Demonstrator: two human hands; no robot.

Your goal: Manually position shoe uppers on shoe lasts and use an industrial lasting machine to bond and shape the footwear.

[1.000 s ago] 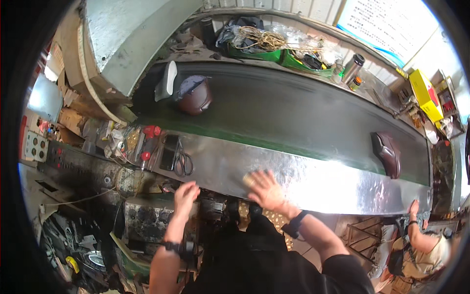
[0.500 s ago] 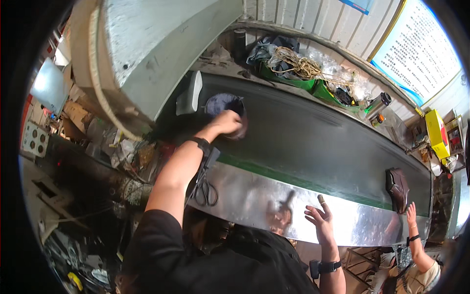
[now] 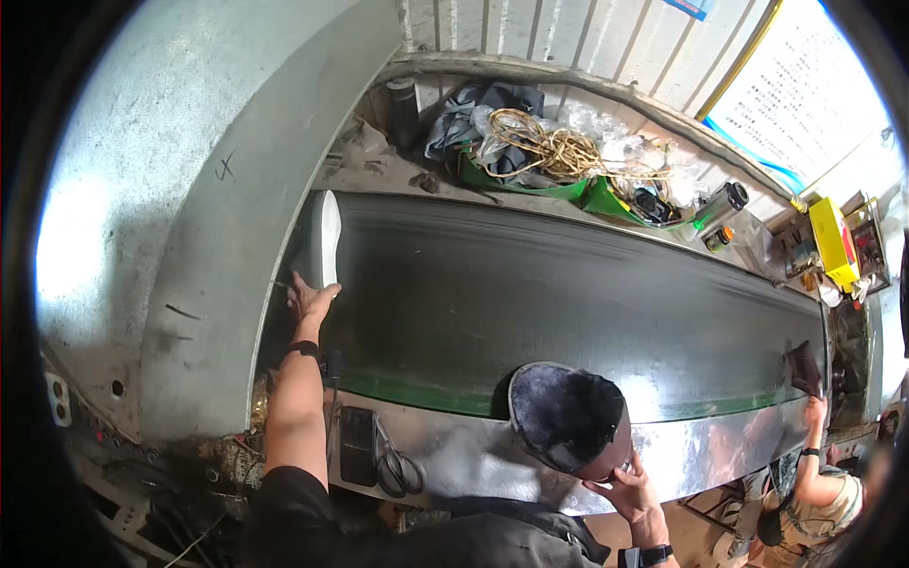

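My left hand (image 3: pixel 311 301) reaches to the far left of the dark conveyor belt. Its thumb and fingers close around the near end of a pale grey and white shoe sole (image 3: pixel 329 239). In my right hand (image 3: pixel 634 494), close to my body, is a brown shoe upper (image 3: pixel 614 454) with a dark furry lining. The fingers grip its lower right edge, and its wide opening faces up. The upper hangs over the belt's near green edge and the metal ledge.
The belt (image 3: pixel 492 293) runs along a metal ledge (image 3: pixel 720 454) holding scissors (image 3: pixel 402 473) and a black box (image 3: pixel 358 445). A grey machine housing (image 3: pixel 208 256) borders the left. Green bins (image 3: pixel 559 192) stand behind. A co-worker's hand (image 3: pixel 815 412) touches a brown shoe part (image 3: pixel 804 369) at right.
The furry-lined shoe upper has passed from my left hand to my right and come nearer. My left hand has gone to the sole. The view has shifted left; the co-worker's hand has reached the brown part.
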